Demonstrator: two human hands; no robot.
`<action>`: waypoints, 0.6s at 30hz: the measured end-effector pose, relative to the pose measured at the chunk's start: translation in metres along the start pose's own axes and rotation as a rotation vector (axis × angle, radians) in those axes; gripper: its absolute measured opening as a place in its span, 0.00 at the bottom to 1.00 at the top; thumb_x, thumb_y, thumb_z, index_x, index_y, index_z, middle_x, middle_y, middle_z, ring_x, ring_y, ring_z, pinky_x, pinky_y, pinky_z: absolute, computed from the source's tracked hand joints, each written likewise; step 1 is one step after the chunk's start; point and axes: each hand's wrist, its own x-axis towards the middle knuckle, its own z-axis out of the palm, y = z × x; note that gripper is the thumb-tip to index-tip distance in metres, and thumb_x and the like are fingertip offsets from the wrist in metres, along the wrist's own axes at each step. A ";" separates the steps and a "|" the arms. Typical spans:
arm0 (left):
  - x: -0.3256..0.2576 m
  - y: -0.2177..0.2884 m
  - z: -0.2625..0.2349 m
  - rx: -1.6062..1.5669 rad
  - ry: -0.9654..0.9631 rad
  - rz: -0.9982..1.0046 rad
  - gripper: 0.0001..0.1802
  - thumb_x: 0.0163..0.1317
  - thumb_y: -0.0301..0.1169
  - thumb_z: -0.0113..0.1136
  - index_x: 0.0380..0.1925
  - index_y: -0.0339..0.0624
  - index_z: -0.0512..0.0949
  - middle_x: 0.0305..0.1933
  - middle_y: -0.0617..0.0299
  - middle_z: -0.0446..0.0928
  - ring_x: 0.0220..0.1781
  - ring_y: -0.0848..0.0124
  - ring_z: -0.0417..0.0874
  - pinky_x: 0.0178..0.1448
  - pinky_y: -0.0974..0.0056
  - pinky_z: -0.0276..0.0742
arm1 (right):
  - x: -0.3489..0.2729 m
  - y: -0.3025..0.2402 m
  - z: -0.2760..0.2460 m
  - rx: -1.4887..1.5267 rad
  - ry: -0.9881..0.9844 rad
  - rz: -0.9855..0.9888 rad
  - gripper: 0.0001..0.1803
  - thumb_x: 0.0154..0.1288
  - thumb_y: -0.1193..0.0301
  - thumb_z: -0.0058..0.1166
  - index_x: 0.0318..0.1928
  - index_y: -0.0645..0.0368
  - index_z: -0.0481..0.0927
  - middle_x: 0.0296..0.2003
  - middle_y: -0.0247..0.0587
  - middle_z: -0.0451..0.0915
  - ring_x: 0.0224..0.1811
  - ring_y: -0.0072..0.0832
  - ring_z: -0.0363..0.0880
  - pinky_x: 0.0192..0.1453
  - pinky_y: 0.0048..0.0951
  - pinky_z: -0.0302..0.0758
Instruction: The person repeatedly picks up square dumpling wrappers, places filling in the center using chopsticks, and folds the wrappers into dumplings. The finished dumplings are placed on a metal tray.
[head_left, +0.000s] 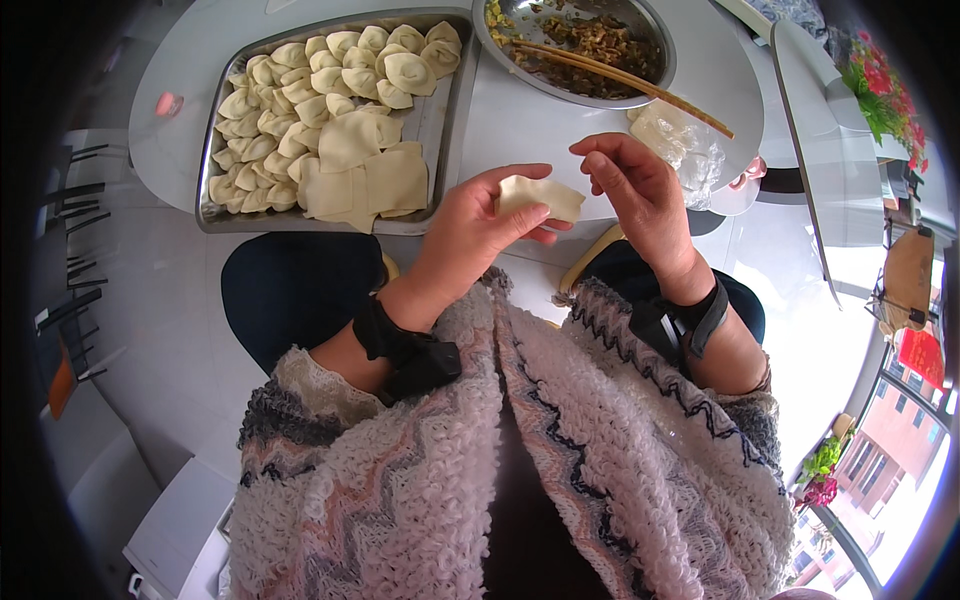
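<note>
A folded wonton (540,197) lies across the fingers of my left hand (478,222), with the thumb pressed on its near side. Just to its right, my right hand (640,185) is raised and apart from the wonton; its thumb and index finger bend toward each other with a gap between the tips, and I see nothing in them. Left of my hands, a metal tray (437,130) carries rows of finished wontons (300,90) and a loose stack of square wrappers (345,180) at its near right part.
At the far side stands a metal bowl (668,60) of chopped filling (590,40), with wooden chopsticks (640,85) resting across it. A crumpled clear plastic bag (685,150) lies beyond my right hand. A small pink object (168,104) sits left of the tray on the white table (190,50).
</note>
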 end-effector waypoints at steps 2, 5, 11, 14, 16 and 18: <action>0.000 0.002 0.000 0.000 0.019 0.006 0.21 0.67 0.28 0.50 0.58 0.31 0.65 0.47 0.51 0.77 0.47 0.64 0.82 0.48 0.67 0.79 | 0.003 0.002 -0.002 0.044 -0.051 0.053 0.11 0.69 0.69 0.48 0.43 0.63 0.77 0.32 0.29 0.74 0.32 0.15 0.67 0.39 0.17 0.67; 0.000 0.002 0.001 -0.017 0.044 0.017 0.21 0.67 0.29 0.50 0.57 0.30 0.65 0.47 0.51 0.77 0.48 0.63 0.82 0.48 0.67 0.78 | 0.004 0.002 -0.004 0.124 -0.106 0.103 0.09 0.68 0.69 0.50 0.41 0.63 0.78 0.32 0.28 0.75 0.31 0.14 0.68 0.38 0.16 0.68; 0.000 0.001 -0.001 -0.052 0.072 0.045 0.20 0.67 0.28 0.49 0.57 0.30 0.65 0.47 0.51 0.77 0.48 0.61 0.82 0.48 0.67 0.78 | 0.002 0.003 -0.002 0.170 -0.144 0.077 0.07 0.65 0.73 0.53 0.39 0.64 0.78 0.32 0.28 0.77 0.33 0.13 0.70 0.38 0.17 0.69; 0.000 0.001 -0.001 -0.052 0.071 0.035 0.20 0.68 0.28 0.49 0.57 0.30 0.66 0.47 0.52 0.77 0.48 0.61 0.82 0.48 0.67 0.78 | 0.002 0.004 0.000 0.150 -0.145 0.076 0.05 0.65 0.75 0.52 0.39 0.64 0.78 0.31 0.28 0.77 0.33 0.13 0.69 0.39 0.17 0.69; 0.000 0.001 -0.001 -0.045 0.070 0.025 0.20 0.68 0.28 0.49 0.57 0.30 0.66 0.47 0.52 0.77 0.48 0.61 0.82 0.48 0.67 0.78 | 0.001 0.005 0.002 0.133 -0.129 0.120 0.05 0.65 0.75 0.51 0.38 0.64 0.77 0.31 0.27 0.77 0.33 0.13 0.69 0.39 0.18 0.69; 0.000 0.001 -0.001 -0.036 0.066 0.018 0.20 0.68 0.29 0.49 0.57 0.30 0.66 0.47 0.52 0.77 0.48 0.61 0.82 0.48 0.67 0.78 | -0.001 0.005 0.002 0.145 -0.159 0.115 0.04 0.66 0.76 0.50 0.39 0.64 0.76 0.34 0.28 0.75 0.37 0.13 0.69 0.44 0.17 0.68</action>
